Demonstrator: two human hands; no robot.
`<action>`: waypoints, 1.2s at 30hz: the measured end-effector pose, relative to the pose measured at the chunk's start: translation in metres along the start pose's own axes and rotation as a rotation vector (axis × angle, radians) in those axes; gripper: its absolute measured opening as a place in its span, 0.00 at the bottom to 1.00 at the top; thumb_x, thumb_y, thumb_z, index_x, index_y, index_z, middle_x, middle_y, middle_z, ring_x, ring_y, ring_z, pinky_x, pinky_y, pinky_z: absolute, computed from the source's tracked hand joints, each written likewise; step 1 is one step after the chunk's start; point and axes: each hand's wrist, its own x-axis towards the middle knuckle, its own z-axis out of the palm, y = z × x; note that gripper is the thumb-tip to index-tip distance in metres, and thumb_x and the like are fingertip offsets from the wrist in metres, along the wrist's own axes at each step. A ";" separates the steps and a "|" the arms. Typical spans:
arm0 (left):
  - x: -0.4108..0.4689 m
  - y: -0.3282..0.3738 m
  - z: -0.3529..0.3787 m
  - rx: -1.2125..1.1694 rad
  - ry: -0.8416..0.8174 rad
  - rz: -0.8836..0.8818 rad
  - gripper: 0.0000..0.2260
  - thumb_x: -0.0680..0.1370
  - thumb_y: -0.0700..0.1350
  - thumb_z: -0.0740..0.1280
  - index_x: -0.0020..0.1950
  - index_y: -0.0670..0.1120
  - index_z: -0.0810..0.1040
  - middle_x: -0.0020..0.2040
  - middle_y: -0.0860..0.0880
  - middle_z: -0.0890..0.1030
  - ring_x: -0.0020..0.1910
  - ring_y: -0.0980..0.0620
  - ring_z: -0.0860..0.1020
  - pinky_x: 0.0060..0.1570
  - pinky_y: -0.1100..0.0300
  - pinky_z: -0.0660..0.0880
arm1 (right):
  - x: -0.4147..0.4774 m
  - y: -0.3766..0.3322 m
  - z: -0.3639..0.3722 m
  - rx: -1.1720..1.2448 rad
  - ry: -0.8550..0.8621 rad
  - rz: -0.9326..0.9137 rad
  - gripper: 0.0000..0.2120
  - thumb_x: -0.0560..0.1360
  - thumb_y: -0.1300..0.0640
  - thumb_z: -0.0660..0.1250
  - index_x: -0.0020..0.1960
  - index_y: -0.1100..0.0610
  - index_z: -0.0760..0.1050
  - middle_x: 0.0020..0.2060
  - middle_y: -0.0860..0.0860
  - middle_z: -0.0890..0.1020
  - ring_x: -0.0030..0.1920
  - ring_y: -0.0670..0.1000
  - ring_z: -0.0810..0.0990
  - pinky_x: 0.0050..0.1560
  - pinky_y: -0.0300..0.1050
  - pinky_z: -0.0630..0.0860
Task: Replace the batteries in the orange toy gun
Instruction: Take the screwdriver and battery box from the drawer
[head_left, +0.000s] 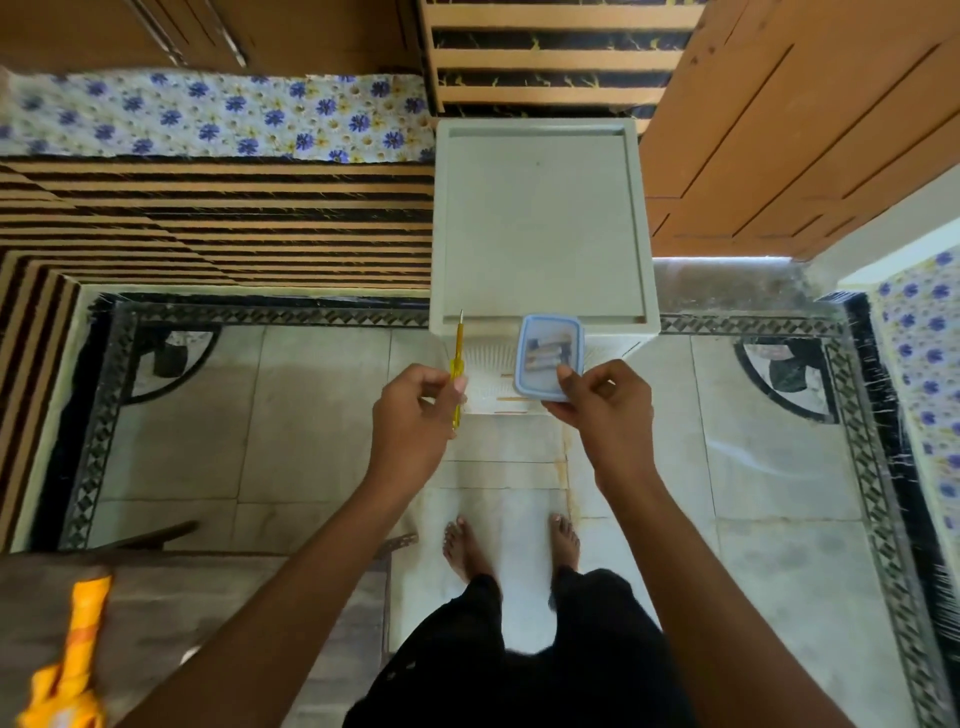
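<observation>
Over grey floor tiles (322, 415) (black-bordered) stands a white plastic table (540, 218).

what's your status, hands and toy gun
Left hand grips yellow screwdriver. Right hand holds lidded clear box, contents blurred. Orange toy gun untouched, lower left. No obstruction seen.

Orange gun (67, 660) lies lower left, blurred; yellow screwdriver (458, 353) tip-up in left hand (410, 415); blue-rimmed box (545, 338), lid on, in right hand (608, 410)
</observation>
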 end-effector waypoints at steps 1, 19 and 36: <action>-0.016 0.001 -0.007 -0.031 -0.009 -0.007 0.06 0.81 0.46 0.73 0.49 0.44 0.83 0.41 0.50 0.85 0.35 0.57 0.81 0.33 0.55 0.83 | -0.015 -0.001 -0.003 0.021 -0.022 0.001 0.15 0.78 0.56 0.75 0.43 0.65 0.72 0.44 0.63 0.85 0.46 0.55 0.89 0.48 0.55 0.87; -0.311 -0.007 0.005 -0.539 0.348 -0.308 0.05 0.80 0.36 0.73 0.55 0.39 0.81 0.45 0.37 0.82 0.38 0.40 0.87 0.37 0.48 0.85 | -0.180 0.023 -0.097 -0.028 -0.483 -0.163 0.16 0.79 0.61 0.74 0.42 0.67 0.70 0.40 0.63 0.82 0.48 0.54 0.88 0.47 0.59 0.87; -0.473 -0.105 -0.123 -0.578 0.311 -0.263 0.04 0.83 0.38 0.69 0.56 0.40 0.78 0.48 0.43 0.89 0.47 0.42 0.88 0.47 0.44 0.86 | -0.384 0.091 -0.045 -0.047 -0.520 -0.250 0.14 0.78 0.61 0.73 0.41 0.65 0.71 0.44 0.63 0.83 0.49 0.54 0.88 0.44 0.55 0.87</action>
